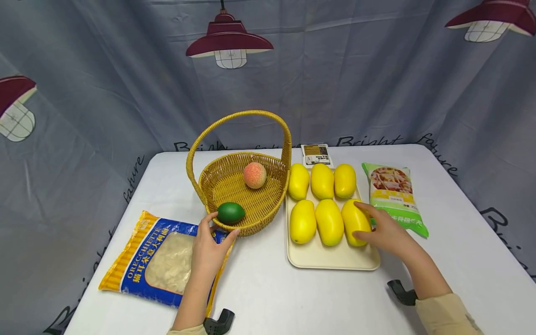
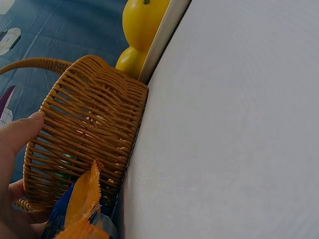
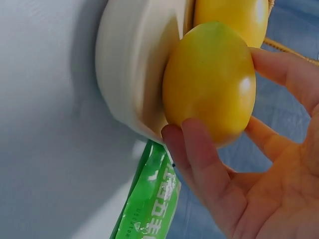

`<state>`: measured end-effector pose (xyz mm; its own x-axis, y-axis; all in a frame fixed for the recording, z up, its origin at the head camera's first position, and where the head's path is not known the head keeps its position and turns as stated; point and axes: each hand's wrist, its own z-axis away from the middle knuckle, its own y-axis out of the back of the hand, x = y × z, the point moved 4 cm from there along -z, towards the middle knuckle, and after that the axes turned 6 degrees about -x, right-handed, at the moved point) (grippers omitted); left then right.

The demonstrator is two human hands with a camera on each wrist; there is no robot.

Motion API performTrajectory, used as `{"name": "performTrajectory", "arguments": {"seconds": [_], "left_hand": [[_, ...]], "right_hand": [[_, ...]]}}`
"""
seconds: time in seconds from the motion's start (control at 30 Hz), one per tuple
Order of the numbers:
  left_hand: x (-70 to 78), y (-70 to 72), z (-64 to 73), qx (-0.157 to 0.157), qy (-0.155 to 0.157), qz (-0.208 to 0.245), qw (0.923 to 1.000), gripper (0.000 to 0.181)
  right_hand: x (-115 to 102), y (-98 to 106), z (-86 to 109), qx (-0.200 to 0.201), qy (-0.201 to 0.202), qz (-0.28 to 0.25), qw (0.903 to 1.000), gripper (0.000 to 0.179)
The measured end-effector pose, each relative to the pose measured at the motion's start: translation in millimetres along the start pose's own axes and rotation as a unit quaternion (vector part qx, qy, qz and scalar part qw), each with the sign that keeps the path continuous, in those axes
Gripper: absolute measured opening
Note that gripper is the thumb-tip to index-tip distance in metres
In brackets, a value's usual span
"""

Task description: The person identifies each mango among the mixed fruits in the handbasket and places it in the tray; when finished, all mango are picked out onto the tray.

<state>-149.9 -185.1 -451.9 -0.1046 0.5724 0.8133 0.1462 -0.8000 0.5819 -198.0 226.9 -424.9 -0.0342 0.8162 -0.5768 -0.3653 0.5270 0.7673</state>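
My left hand (image 1: 209, 253) holds the near-left rim of a woven basket (image 1: 264, 228), its thumb toward the front of the rim. Inside the basket, a dark green oval fruit (image 1: 231, 213) lies close to those fingers, and a pink-orange peach (image 1: 254, 175) sits farther back. My right hand (image 1: 387, 230) grips the near-right yellow mango (image 1: 355, 218), with thumb and fingers on opposite sides of it. In the right wrist view, the fingertips touch the lower side of this mango (image 3: 209, 84). Several other yellow mangoes (image 1: 329, 222) lie in two rows on a cream tray (image 1: 331, 261).
A blue and yellow orecchiette bag (image 1: 167, 260) lies left of the basket, under my left forearm. Right of the tray is a green food packet (image 1: 395, 195). A small white and brown packet (image 1: 317, 155) lies behind the tray. The basket's tall handle (image 1: 251, 113) arches upward.
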Motion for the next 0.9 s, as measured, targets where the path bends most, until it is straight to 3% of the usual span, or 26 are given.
{"name": "performTrajectory", "arguments": {"seconds": [0.63,0.77,0.9], "left_hand": [[-3.0,0.0,0.2,-0.005,0.003,0.002,1.0,0.089],[-2.9,0.6,0.8,-0.006,0.007,0.003,0.9999,0.089],[-2.6,2.1,1.0,-0.008,0.008,0.006,0.9999,0.086]], "right_hand": [[-5,1,6.3,0.006,-0.047,0.019,0.9987,0.097],[-10,10,17.3,0.04,-0.054,0.016,0.9976,0.098],[-20,18,32.3,0.093,-0.027,0.002,0.9953,0.091]]}}
